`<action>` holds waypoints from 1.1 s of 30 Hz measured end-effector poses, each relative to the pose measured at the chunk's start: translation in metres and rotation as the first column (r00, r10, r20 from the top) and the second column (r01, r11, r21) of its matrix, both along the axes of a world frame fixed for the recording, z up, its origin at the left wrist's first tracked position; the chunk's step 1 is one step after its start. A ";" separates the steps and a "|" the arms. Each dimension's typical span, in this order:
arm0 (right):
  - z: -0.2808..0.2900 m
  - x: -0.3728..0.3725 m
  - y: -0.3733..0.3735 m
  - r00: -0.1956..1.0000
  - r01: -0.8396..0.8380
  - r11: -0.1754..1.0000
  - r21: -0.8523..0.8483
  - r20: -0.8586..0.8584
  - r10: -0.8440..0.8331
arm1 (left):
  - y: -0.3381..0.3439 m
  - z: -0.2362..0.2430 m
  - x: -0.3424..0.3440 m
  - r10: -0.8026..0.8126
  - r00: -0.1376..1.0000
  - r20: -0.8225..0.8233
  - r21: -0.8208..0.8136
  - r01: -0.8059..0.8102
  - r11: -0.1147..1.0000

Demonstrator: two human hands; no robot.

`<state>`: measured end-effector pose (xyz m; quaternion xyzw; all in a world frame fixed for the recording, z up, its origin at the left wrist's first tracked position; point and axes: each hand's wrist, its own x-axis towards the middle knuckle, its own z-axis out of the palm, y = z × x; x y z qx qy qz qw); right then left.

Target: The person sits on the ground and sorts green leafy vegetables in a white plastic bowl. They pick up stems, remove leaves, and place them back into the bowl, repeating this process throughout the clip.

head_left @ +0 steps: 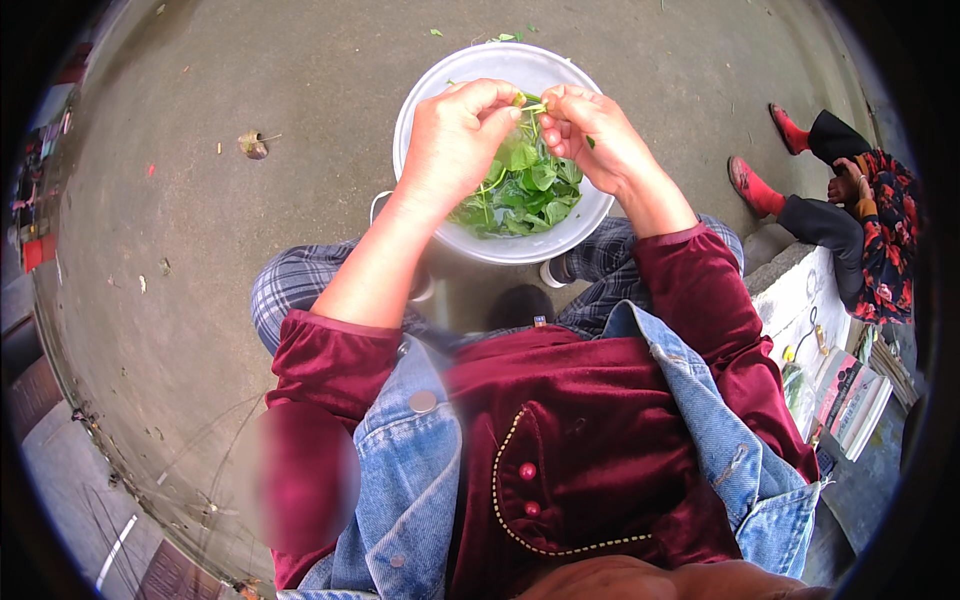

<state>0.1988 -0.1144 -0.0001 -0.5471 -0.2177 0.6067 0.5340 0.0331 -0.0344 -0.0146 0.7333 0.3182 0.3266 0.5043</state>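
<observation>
We are pinching a thin green stem (534, 108) between thumb and fingers of our left grip (456, 120) and right grip (602, 138); both are closing at the fingertips, clamped on that one stem and nearly meeting. We are holding it above the far part of a pale, round bucket (520, 254) — so the piece in hand is hanging over the leafy greens (530, 195) rather than lying among them.

Below, we are seeing those greens gathering in one loose heap inside the bucket, with what looks like water glinting around them. We are judging the work to be picking over, stem by stem, and this stem to be midway: it is in our fingers, not yet let go. How much of the heap is finished we are not able to tell, since no separate sorted pile is showing; plenty appears to be waiting.

Farther out, we are sitting with our plaid trousers (300, 285) bending close to the bucket. Small green scraps (508, 37) are lying just past its far rim on the concrete floor (300, 230) — perhaps bits already discarded. A brown leaf (253, 146) is resting off to the left, and another person (880, 225) is sitting at the right.
</observation>
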 end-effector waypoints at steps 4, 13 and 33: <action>0.001 0.007 0.004 0.994 0.100 0.995 0.027 0.042 -0.101 | 0.004 -0.001 -0.003 -0.031 1.000 0.004 -0.022 0.031 0.999; 0.003 -0.004 0.003 0.900 -0.109 0.968 0.225 0.436 0.000 | 0.002 0.005 -0.004 -0.091 0.989 -0.119 0.072 0.100 0.992; 0.011 -0.012 0.000 0.623 -0.287 0.942 0.173 0.781 0.046 | 0.001 0.005 -0.006 -0.108 0.963 -0.248 0.151 0.149 0.977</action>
